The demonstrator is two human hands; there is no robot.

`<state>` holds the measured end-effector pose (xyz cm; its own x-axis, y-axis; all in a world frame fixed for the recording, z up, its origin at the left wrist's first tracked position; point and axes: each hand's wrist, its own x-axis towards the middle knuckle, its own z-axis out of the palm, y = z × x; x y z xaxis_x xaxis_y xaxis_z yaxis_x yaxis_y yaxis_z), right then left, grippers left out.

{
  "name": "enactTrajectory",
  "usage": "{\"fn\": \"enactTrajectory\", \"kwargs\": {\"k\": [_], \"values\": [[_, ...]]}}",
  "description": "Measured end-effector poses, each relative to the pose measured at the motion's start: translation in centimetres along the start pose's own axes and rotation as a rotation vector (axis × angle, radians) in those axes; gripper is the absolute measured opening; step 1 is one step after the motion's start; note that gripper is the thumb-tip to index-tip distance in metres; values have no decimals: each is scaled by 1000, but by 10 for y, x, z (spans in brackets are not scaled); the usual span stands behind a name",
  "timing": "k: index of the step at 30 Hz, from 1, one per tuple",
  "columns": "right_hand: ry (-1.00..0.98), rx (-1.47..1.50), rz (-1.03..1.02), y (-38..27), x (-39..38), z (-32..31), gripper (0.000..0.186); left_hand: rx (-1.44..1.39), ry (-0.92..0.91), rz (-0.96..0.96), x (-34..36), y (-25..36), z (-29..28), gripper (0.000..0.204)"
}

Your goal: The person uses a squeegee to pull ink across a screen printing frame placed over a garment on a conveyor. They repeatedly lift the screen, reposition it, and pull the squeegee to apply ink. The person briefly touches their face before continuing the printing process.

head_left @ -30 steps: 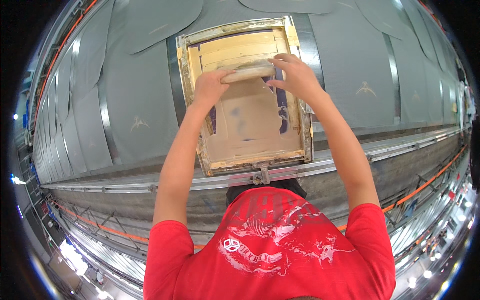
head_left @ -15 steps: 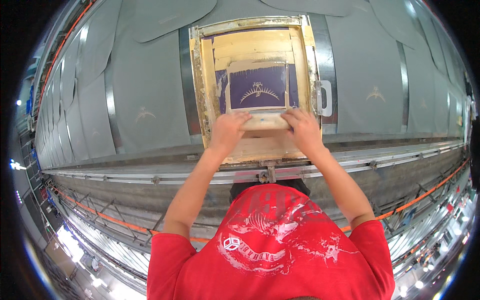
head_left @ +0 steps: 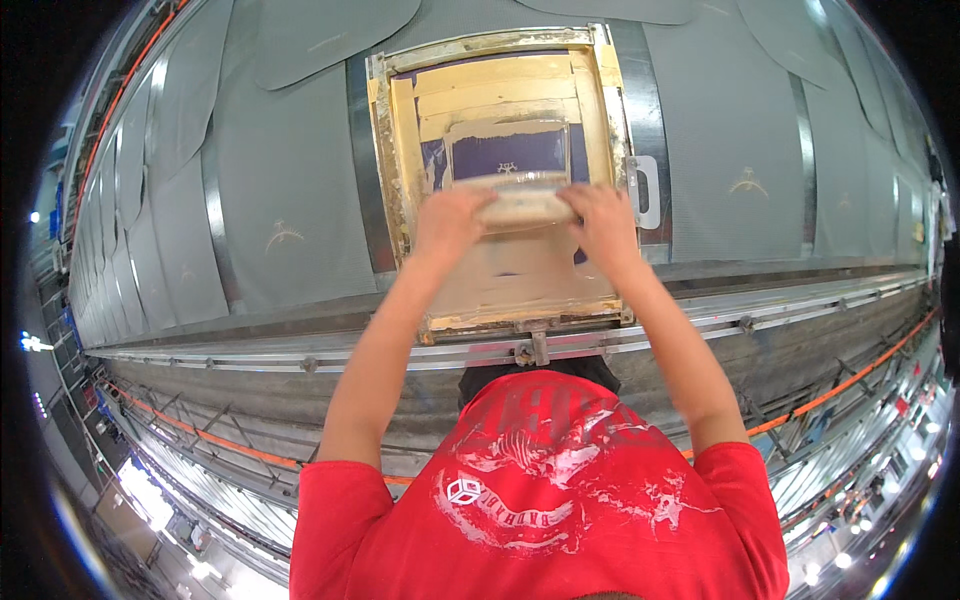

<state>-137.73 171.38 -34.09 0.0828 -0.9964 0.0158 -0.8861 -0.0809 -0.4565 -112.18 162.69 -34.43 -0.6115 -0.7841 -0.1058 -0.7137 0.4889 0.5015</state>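
Both of my hands grip a pale squeegee (head_left: 525, 207) by its two ends. My left hand (head_left: 452, 222) is closed round the left end, and my right hand (head_left: 603, 219) round the right end. The squeegee lies across the mesh of a framed printing screen (head_left: 486, 43), over the lower part of its purple window (head_left: 508, 152). A small pale motif shows just beyond the squeegee; the rest of the design is hidden. On my side of the blade, beige ink (head_left: 530, 250) is smeared over the mesh. Yellowish tape lines the frame inside.
Grey fabric pieces (head_left: 290, 170) lie along the long table on both sides, several with a small pale arc print (head_left: 748, 181). A white handle (head_left: 648, 192) sticks out at the screen's right. A metal rail (head_left: 690, 328) with clamps runs along the near edge.
My hands have pushed the squeegee away from me, up the screen. It now covers most of the arc design, and the mesh behind it is coated with beige ink.
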Motion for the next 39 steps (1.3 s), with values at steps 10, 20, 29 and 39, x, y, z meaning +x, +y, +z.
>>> {"fn": "enactTrajectory", "kwargs": {"k": [10,20,29,39], "values": [[30,-105,-70,-7,0,-17,46,-130,83,13,-17,7,-9,47],[7,-67,27,29,108,-18,32,59,-6,-81,107,-23,-43,40],[-41,-45,-14,-15,-53,3,44,52,-103,12,-44,18,15,44],[486,324,438,106,0,-7,31,-48,121,42,-84,45,27,50]]}}
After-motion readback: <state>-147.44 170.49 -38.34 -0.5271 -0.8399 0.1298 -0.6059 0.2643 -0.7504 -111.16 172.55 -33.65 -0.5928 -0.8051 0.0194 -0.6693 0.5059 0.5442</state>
